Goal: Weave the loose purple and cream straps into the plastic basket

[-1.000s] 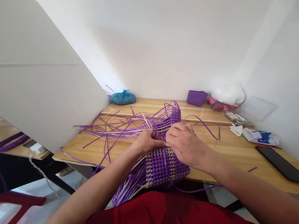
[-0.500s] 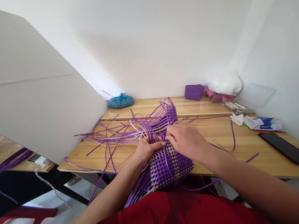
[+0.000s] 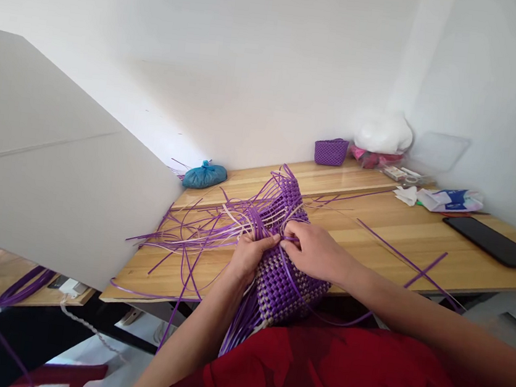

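A half-woven basket of purple and beige plastic strips leans between the table edge and my lap, tilted, with loose strips fanning out to the left. My left hand is closed on its woven edge, the thumb pressed flat near the working spot. Close beside that thumb, my right hand pinches a purple strip at the weave. A long purple end loops down across the basket's front. The exact crossing of strips under my fingertips is partly hidden.
On the wooden table lie a black phone, a tissue pack and a loose strip. Against the wall sit a small purple basket, a white bag and a blue bag. A grey panel stands left.
My right hand has shifted slightly down and left, its fingers now pinching the strip beside my left thumb. The long strip on the right of the table has slid and straightened. The view turned slightly.
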Demonstrator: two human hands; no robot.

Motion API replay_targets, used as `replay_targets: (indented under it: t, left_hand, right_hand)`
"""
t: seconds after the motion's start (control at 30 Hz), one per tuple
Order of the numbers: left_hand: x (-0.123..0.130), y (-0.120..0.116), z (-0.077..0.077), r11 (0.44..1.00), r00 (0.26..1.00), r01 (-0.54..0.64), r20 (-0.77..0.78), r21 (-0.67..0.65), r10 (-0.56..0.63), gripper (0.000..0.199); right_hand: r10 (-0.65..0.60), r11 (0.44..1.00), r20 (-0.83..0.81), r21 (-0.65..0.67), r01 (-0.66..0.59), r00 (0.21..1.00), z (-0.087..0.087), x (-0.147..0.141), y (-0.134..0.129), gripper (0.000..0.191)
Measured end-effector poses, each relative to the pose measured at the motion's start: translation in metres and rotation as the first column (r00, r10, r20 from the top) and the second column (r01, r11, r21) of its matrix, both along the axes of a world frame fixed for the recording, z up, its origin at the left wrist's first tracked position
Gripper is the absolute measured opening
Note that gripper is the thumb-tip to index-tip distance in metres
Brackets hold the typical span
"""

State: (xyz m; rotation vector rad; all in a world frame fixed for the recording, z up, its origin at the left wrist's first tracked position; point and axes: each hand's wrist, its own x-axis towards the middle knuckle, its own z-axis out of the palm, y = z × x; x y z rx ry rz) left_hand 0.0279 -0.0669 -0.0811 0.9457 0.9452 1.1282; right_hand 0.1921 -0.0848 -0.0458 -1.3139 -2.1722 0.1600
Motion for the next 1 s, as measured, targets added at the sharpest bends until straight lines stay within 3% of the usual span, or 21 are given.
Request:
replay_targets:
  t: [0.3,0.5,0.73,1.0]
  left_hand:
    - [0.001,0.002,0.0,0.995,0.998,-0.024,0.056,-0.097,0.03,0.027]
    - [0.002,0.0,-0.003,1.0,0.998,-0.007,0.065,-0.023,0.008,0.029]
    - [0.007,-0.001,-0.004,0.99,0.993,-0.045,0.101,-0.136,0.059,0.023]
    - [0.007,-0.006,-0.005,0.997,0.996,-0.07,0.058,-0.012,0.071,0.031]
  right_hand:
    - [0.008,0.985,-0.184,-0.169,-0.04,0.983,-0.001,0.006,0.004,0.002]
    - [0.055,0.987,-0.335,-0.125,-0.102,0.941,-0.01,0.006,0.002,0.024]
    - [0.094,0.941,-0.543,-0.226,-0.252,0.835,-0.025,0.012,0.015,0.029]
    - [0.068,0.937,-0.594,-0.239,-0.256,0.801,-0.027,0.009,0.013,0.027]
